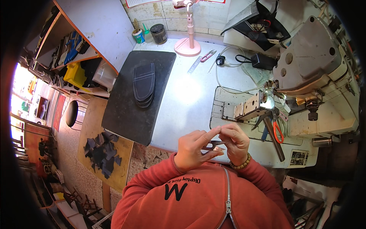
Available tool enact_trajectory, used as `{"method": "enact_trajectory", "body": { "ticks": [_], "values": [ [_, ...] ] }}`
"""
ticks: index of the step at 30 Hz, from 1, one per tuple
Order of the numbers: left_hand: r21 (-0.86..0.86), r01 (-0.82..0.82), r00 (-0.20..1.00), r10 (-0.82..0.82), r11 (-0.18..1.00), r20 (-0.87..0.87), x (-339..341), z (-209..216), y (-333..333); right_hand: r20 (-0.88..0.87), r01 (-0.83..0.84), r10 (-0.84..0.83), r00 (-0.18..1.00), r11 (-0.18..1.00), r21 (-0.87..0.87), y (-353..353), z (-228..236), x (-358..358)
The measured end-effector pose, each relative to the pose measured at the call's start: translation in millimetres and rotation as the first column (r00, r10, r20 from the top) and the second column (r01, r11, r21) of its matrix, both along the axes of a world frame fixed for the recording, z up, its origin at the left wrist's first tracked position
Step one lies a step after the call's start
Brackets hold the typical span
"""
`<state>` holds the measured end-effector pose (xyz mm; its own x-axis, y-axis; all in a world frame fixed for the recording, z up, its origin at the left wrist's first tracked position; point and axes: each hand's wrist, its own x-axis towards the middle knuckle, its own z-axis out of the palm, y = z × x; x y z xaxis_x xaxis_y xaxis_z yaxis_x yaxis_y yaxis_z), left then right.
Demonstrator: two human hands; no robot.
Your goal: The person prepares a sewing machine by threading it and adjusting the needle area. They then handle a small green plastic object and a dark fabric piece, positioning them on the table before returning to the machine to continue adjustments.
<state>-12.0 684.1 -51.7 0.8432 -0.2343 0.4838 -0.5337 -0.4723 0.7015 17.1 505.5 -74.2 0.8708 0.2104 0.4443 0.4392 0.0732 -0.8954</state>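
Close in front of my chest, at the table's near edge, my two hands meet at the fingertips. My left hand (193,149) is closed, its fingers bent around a small dark object (214,144) whose kind I cannot make out. My right hand (236,142) has its fingers pinched together against the left fingertips; whatever sits in that pinch is hidden. Farther left, a stack of dark rounded pieces with pale stitching (144,84) lies on a black board (127,110). Neither hand touches the stack.
On the right stands a sewing machine (305,57), with a hammer (275,141) and orange-handled scissors (278,131) before it. A pink lamp (188,46), pink snips (208,56) and a clear ruler (194,65) are at the back. Dark scraps (102,152) cover a lower board at left.
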Motion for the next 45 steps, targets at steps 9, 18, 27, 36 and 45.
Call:
{"method": "enact_trajectory", "body": {
  "ticks": [9, 18, 27, 36, 45],
  "values": [
    [-0.167, -0.097, 0.994, 0.088, 0.981, -0.062, 0.4, -1.1, -2.3, -0.084, -0.009, 0.015, 0.996, 0.997, 0.076, -0.4, 0.8, -3.2],
    [-0.08, -0.188, 0.981, 0.191, 0.979, 0.02, 0.4, -4.3, -4.2, -0.027, 0.034, -0.034, 0.999, 0.999, -0.009, 0.1, 3.5, -3.8],
    [-0.094, -0.206, 0.976, 0.211, 0.974, 0.049, 1.3, -4.7, -4.6, 0.023, 0.021, -0.02, 1.0, 0.999, -0.034, -0.3, 0.3, -3.6],
    [-0.057, -0.23, 0.967, 0.235, 0.971, 0.097, 1.5, -4.6, -3.2, -0.082, -0.04, 0.045, 0.996, 0.997, 0.065, 0.5, 2.9, -5.6],
    [-0.06, -0.219, 0.971, 0.224, 0.974, 0.085, 1.8, -4.2, -2.8, -0.191, -0.084, 0.112, 0.975, 0.985, 0.15, 0.3, 4.7, -5.3]
  ]
}}
